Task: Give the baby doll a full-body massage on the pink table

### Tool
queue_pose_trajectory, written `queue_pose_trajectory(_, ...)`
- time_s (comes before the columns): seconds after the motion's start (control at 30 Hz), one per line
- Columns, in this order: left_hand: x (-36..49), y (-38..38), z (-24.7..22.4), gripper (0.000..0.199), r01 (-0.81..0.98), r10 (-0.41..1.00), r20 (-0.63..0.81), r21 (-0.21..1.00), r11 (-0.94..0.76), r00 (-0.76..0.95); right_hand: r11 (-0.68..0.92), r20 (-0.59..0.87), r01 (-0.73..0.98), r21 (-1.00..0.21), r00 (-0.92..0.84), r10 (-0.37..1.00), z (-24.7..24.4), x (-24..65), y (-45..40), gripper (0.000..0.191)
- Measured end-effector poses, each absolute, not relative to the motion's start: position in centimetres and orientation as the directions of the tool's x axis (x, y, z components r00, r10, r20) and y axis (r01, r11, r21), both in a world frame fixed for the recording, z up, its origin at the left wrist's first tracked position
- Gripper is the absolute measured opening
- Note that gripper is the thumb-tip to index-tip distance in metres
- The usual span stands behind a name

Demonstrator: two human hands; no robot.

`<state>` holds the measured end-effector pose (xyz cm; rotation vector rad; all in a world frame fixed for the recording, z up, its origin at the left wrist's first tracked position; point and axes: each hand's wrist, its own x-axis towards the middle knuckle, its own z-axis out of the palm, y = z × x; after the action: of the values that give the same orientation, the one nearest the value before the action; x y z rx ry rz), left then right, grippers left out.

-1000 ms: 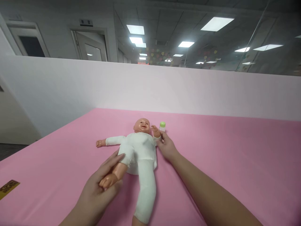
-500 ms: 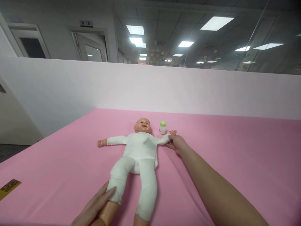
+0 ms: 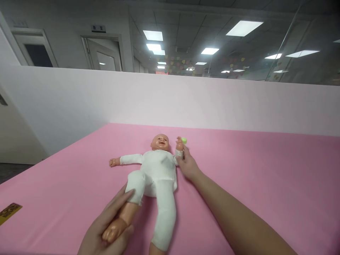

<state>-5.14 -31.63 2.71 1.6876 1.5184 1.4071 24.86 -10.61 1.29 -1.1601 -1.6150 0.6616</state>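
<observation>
A baby doll (image 3: 159,166) in a white cloth suit lies on its back, its head toward the far wall. My left hand (image 3: 99,224) is closed around the doll's lower leg (image 3: 130,211) on the left of the view, fingers along the shin and white cuff, thumb by the foot. That leg is raised and bent at the knee. With my right hand (image 3: 189,165) I grip the doll's forearm (image 3: 179,153) near the wrist, and its small hand points up. Behind this raised hand shows the green cap of a small bottle (image 3: 184,140); the rest is mostly hidden.
Under the doll spreads a pink padded surface (image 3: 252,184). A low white wall (image 3: 212,102) closes off its far side. At the left lies a yellow and black label (image 3: 10,211). The doll's other arm stretches out to the left.
My right hand has lifted the doll's forearm up and inward, now covering most of the bottle. My left hand has raised and bent the leg, bringing the foot into view.
</observation>
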Motion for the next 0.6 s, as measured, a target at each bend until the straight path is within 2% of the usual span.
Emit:
queue_pose_trajectory(0.17, -4.5, -27.7, 4.2, 0.063, 0.369, 0.949, 0.306, 0.893, -0.258, -0.077, 0.602, 0.495, 0.611, -0.514, -0.361, 0.790, 1.7, 22.8, -12.3, 0.060)
queue_pose_trajectory(0.33, -3.0, -24.6, 6.2, 0.066, 0.246, 0.971, 0.233, 0.945, -0.214, -0.049, 0.624, 0.452, 0.725, -0.291, -0.470, 0.758, 1.7, 22.2, -12.7, 0.053)
queue_pose_trajectory(0.47, -1.8, -22.8, 6.7, 0.068, 0.186, 0.989, 0.131, 0.976, -0.115, -0.071, 0.636, 0.444, 0.743, -0.211, -0.506, 0.739, 1.6, 22.0, -12.7, 0.053)
queue_pose_trajectory(0.6, -1.4, -22.3, 6.6, 0.071, 0.183, 0.992, 0.097, 0.980, -0.082, -0.079, 0.621, 0.454, 0.743, -0.248, -0.477, 0.753, 1.5, 21.9, -12.8, 0.054)
